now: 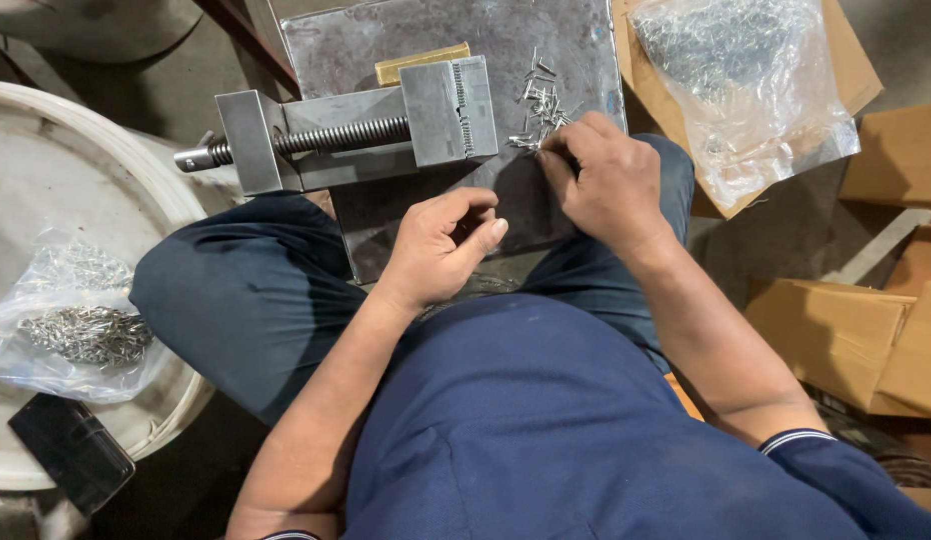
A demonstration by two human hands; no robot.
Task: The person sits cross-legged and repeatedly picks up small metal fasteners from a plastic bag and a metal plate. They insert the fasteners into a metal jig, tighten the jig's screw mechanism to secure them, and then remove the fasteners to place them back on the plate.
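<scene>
- The little pins are shining silver.
- The vise is looking grey.
- The bar is glowing yellow.
- The boxes are looking brown.
- The tub is looking white.

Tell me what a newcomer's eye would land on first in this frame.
Probably the grey metal vise on the steel plate at top centre. Just right of it, the right hand picks at a scatter of small metal pins, while the left hand curls below the vise. Clear bags of pins lie at both sides.

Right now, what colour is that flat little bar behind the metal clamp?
The flat bar looks brassy yellow-gold, behind the grey vise; the head view shows it.
</scene>
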